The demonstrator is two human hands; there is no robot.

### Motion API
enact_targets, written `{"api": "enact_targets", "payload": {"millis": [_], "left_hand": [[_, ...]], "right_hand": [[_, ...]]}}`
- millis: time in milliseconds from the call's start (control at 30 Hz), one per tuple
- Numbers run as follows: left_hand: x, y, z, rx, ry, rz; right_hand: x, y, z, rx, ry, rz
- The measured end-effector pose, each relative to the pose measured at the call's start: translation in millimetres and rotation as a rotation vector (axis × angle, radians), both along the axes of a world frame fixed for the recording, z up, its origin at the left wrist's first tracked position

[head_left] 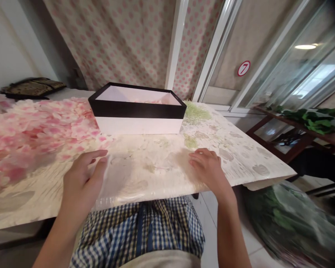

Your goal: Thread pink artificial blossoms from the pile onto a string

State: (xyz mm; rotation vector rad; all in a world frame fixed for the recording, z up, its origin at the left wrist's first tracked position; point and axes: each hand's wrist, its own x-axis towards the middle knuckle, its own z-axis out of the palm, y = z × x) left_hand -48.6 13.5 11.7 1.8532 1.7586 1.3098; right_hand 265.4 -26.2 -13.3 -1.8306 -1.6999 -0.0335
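A white box with a black rim [139, 124] stands on the patterned tablecloth [145, 186], with some pink bits showing inside it. To its left spreads a large heap of pink and white petals [44, 130]. My left hand [85, 176] is over the cloth beside the petals, thumb and fingers apart, holding nothing. My right hand [208, 165] is low over the cloth, in front and to the right of the box, fingers loosely curved and apart, with nothing visible in it. Green shredded material [195, 112] lies at the right of the box.
A patterned bag [33, 88] lies at the back left. Dotted curtains [123, 44] and glass doors are behind the table. At the right, green leaves [315, 119] rest on a wooden stand, and a clear plastic bag of greenery [290, 223] is on the floor.
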Motion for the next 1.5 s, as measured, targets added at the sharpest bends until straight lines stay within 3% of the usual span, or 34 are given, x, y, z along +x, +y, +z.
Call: {"api": "enact_targets", "payload": {"millis": [133, 233, 533, 667, 767, 867, 933, 1000, 1133, 1333, 1500], "left_hand": [[-1.0, 1.4, -3.7, -0.020, -0.010, -0.006], [-2.4, 3.6, -8.5, 0.044, -0.031, -0.019], [-2.9, 2.3, -13.5, 0.078, -0.143, -0.068], [-20.7, 4.4, -1.9, 0.087, -0.176, -0.082], [-35.5, 17.4, 17.2, 0.098, 0.116, -0.019], [-38.0, 43.4, 35.2, -0.072, 0.496, -0.117], [-32.9, 64.1, 41.5, -0.157, 0.618, -0.207], [-26.3, 82.4, 43.4, -0.202, 0.641, -0.262], [-19.9, 101.3, 40.7, -0.264, 0.640, -0.342], [-31.2, 103.4, 38.5, -0.292, 0.534, -0.324], [-50.3, 101.5, 50.3, -0.302, 0.388, -0.308]], "right_hand": [[-20.7, 15.3, 6.3, -0.053, -0.218, -0.088], [-24.2, 14.3, 7.5, -0.085, -0.244, -0.138], [-11.2, 13.6, -9.1, 0.015, -0.362, -0.082], [-13.2, 7.3, -8.9, 0.288, -0.131, -0.088], [-22.6, 0.5, -2.6, 0.468, 0.005, -0.047], [-38.3, -1.6, -0.3, 0.499, 0.172, 0.058], [-48.1, -0.4, -2.9, 0.465, 0.317, 0.168], [-53.9, 1.6, -7.1, 0.421, 0.413, 0.232], [-53.6, 4.3, -11.7, 0.357, 0.481, 0.219], [-48.0, 3.4, -10.6, 0.246, 0.623, 0.293], [-44.3, 3.2, -14.1, 0.179, 0.748, 0.281]]}}
